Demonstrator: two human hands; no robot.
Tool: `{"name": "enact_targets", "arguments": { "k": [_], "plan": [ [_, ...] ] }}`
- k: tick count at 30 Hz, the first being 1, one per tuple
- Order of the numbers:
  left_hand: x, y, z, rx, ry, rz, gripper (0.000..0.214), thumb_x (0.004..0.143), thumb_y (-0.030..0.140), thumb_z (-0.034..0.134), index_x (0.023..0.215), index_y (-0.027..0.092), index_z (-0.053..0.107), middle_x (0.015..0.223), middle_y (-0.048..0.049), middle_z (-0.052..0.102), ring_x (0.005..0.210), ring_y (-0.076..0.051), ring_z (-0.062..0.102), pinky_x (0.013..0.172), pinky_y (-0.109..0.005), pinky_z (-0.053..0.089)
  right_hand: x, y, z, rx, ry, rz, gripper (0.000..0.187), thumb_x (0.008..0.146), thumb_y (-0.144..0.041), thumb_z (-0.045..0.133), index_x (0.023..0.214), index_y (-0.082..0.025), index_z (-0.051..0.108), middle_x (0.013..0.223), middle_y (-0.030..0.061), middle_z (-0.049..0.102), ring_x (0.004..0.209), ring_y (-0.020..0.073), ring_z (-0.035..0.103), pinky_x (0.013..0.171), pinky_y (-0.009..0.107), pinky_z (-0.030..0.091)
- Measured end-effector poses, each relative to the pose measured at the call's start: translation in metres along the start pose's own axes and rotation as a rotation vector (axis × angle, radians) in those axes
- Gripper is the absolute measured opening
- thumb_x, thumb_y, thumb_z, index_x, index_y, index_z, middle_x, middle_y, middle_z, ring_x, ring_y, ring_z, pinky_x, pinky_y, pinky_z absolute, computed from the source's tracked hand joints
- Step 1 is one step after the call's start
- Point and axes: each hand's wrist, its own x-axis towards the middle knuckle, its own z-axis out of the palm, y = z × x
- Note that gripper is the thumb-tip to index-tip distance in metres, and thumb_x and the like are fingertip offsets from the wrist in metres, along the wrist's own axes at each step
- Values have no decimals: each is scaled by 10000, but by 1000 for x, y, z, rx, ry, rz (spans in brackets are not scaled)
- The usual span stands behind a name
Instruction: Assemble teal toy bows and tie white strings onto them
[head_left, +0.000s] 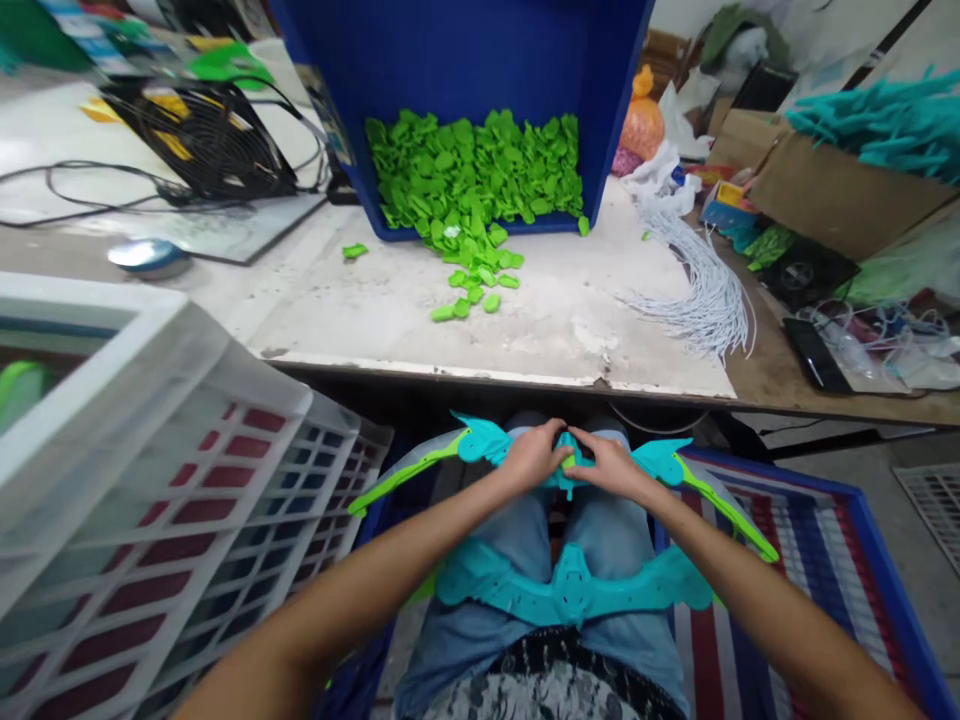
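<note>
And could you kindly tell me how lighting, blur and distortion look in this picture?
Head view: the white plastic lattice crate looks soft toward the left edge, while the held teal-and-lime bow-shaped plastic piece reads more clearly; head view: deep shadow under the white-topped table; head view: the bare left forearm widens toward the lower corner, likely wide-lens stretch.

Between your left grip (534, 455) and right grip (613, 468) you have a bow (480, 441) of smooth, faintly shiny plastic. Just below the grip, the second bow (517, 592) is plastic too, more matt. Under it, your jeans (611, 535) are faded, matt denim. Ahead of the grip, the counter (360, 320) looks scuffed and chipped along its edge, the bin (480, 60) smooth plastic, the small pieces (480, 170) matt plastic. Left of the grip, the crate (135, 360) is smooth plastic; far right, the box (847, 195) is matt cardboard.
</note>
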Motion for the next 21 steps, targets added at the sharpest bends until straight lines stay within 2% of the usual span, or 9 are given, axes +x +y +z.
{"name": "enact_targets", "arguments": {
  "k": [3, 5, 7, 9, 10, 12, 14, 17, 21],
  "plan": [
    [-28, 2, 20, 286, 113, 237, 420, 859, 263, 574, 1257, 135, 534, 1369, -173, 506, 1261, -312, 475, 1041, -447, 399, -3, 0, -20, -33, 90, -180, 433, 739, -326, 704, 1155, -210, 672, 1114, 86, 698, 1034, 260, 639, 891, 362, 489],
    [-39, -3, 32, 443, 110, 332, 602, 801, 286, 659, 1341, 120, 454, 1465, -207, 389, 1332, -366, 382, 1064, -511, 363, -2, 6, -46, -36, 281, -201, 242, 824, -294, 593, 1011, -211, 722, 1007, 68, 726, 965, 224, 657, 870, 328, 492],
    [-40, -8, 37, 557, 74, 346, 755, 737, 245, 716, 1398, 118, 374, 1507, -229, 308, 1346, -397, 353, 1045, -540, 369, -1, 20, -81, -76, 565, -64, 260, 872, -261, 492, 957, -194, 729, 968, 77, 732, 930, 214, 662, 856, 316, 487],
    [-33, -10, 34, 629, 28, 324, 694, 750, 169, 670, 1383, 125, 390, 1502, -218, 326, 1294, -371, 432, 1004, -506, 416, 1, 43, -120, -157, 793, 199, 288, 876, -260, 474, 977, -166, 726, 1001, 107, 727, 946, 236, 658, 854, 326, 476],
    [-27, -9, 30, 646, 6, 314, 632, 764, 138, 632, 1359, 124, 418, 1486, -206, 363, 1248, -346, 484, 984, -477, 438, 2, 56, -138, -192, 842, 353, 300, 876, -272, 478, 998, -153, 724, 1019, 124, 723, 957, 250, 656, 846, 331, 472],
    [-18, -6, 21, 650, -29, 322, 542, 777, 110, 580, 1307, 116, 469, 1440, -180, 441, 1167, -301, 545, 964, -425, 459, 4, 82, -168, -226, 819, 604, 326, 879, -306, 488, 1022, -137, 726, 1037, 150, 719, 965, 268, 655, 814, 329, 468],
    [-11, -2, 15, 652, -43, 349, 514, 777, 116, 575, 1285, 105, 494, 1401, -169, 488, 1147, -294, 549, 968, -407, 458, 8, 101, -186, -224, 753, 722, 337, 880, -339, 499, 1003, -137, 738, 1032, 155, 721, 961, 267, 657, 779, 311, 463],
    [-12, -1, 19, 701, -24, 362, 568, 783, 111, 555, 1343, 98, 460, 1429, -197, 447, 1184, -325, 520, 953, -439, 459, 13, 115, -194, -215, 710, 718, 313, 868, -367, 528, 950, -166, 752, 1011, 126, 729, 952, 241, 656, 757, 280, 451],
    [-25, -4, 39, 759, 74, 309, 629, 831, 62, 442, 1447, 154, 355, 1513, -203, 312, 1260, -355, 470, 933, -473, 459, 11, 109, -189, -301, 637, 683, 294, 851, -361, 551, 961, -168, 743, 1016, 141, 716, 955, 273, 641, 751, 316, 452]
  ]
}}
